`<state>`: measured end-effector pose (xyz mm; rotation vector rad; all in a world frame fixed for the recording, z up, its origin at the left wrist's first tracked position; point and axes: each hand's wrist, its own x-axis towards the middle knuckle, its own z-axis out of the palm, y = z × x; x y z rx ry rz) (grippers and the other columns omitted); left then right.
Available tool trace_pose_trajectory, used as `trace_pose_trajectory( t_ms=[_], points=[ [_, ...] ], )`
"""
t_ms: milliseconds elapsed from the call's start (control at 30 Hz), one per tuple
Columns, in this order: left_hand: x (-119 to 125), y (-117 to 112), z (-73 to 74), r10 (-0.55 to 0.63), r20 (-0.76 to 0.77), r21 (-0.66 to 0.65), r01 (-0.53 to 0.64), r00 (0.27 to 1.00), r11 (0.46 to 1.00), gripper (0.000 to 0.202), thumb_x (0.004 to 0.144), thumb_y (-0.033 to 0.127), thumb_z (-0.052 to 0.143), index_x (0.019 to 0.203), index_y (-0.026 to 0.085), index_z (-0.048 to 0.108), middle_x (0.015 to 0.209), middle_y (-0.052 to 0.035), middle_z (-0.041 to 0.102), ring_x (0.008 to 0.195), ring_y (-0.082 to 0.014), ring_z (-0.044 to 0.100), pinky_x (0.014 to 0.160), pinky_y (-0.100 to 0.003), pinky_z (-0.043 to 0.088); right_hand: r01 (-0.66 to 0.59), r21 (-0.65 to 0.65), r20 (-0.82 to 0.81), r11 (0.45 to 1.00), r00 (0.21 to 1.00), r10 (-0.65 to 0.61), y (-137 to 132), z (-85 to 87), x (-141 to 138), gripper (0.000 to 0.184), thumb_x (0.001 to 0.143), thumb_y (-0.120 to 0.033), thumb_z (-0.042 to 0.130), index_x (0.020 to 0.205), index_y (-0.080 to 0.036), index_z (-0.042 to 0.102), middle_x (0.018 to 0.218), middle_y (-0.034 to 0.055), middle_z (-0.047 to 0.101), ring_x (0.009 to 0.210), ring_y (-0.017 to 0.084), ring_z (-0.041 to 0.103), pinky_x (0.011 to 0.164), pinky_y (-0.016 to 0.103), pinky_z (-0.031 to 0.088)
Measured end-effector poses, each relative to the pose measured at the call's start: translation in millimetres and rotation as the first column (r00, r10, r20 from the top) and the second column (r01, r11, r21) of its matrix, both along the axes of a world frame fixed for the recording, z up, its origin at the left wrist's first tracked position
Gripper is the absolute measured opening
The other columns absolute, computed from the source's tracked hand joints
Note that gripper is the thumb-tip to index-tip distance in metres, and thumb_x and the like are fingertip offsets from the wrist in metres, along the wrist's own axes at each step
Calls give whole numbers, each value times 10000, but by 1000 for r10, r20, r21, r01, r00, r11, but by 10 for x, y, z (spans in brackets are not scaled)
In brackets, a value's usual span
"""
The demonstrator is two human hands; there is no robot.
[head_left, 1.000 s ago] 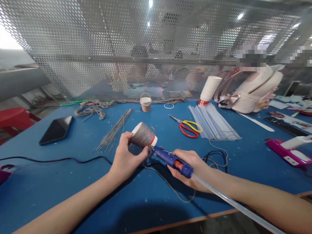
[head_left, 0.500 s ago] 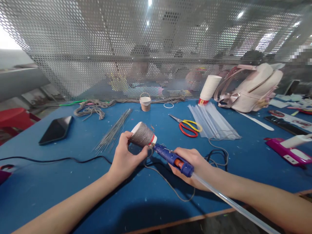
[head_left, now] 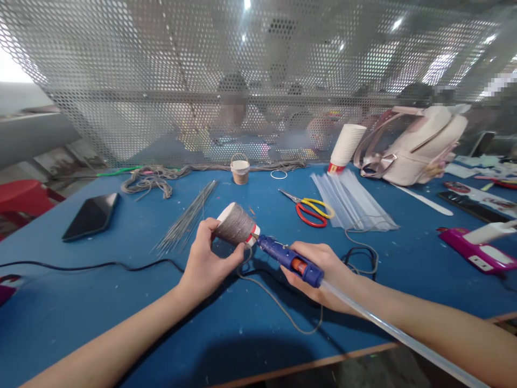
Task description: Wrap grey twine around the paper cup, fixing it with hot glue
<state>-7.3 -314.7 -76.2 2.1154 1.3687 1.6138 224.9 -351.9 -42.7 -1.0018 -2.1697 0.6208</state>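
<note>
My left hand (head_left: 207,264) is closed around a paper cup wrapped in grey cord (head_left: 236,225), holding it on its side above the blue table (head_left: 121,318). My right hand (head_left: 323,269) grips a blue hot glue gun (head_left: 288,260), its nozzle touching the cup's red-and-white rim. A clear glue stick (head_left: 388,331) juts from the back of the gun along my right forearm. A loose grey cord (head_left: 278,310) trails from the cup over the table.
Thin metal wires (head_left: 186,218), a black phone (head_left: 92,215), red-and-yellow scissors (head_left: 311,209), clear glue sticks (head_left: 351,202), stacked paper cups (head_left: 345,148), a small wrapped cup (head_left: 240,170), a backpack (head_left: 420,145) and a pink glue gun (head_left: 480,250) lie around. A perforated metal screen (head_left: 161,81) stands behind; people sit beyond it.
The glue gun's nozzle has moved slightly up and closer to the cup's rim. The cup and my left hand have hardly shifted.
</note>
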Motion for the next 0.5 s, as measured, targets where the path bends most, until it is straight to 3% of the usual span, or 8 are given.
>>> trace_pose_trajectory(
  t_ms=[333, 500],
  points=[
    [-40, 17, -6, -66, 48, -14, 67, 997, 998, 357, 696, 225, 693, 960, 222, 453, 850, 15, 490, 751, -124, 518, 686, -269, 453, -16, -22, -2, 1000, 1000, 16, 10, 111, 19, 203, 815, -238, 525, 670, -209, 386, 584, -57, 409, 508, 77, 321, 483, 213, 312],
    [-47, 24, -6, -111, 62, -18, 112, 992, 994, 352, 689, 228, 698, 947, 225, 458, 850, 15, 492, 759, -129, 521, 697, -274, 454, -30, -113, 4, 993, 1000, 30, -1, 156, 8, 203, 817, -248, 524, 657, -203, 409, 568, -64, 404, 499, 73, 308, 484, 212, 320]
  ],
)
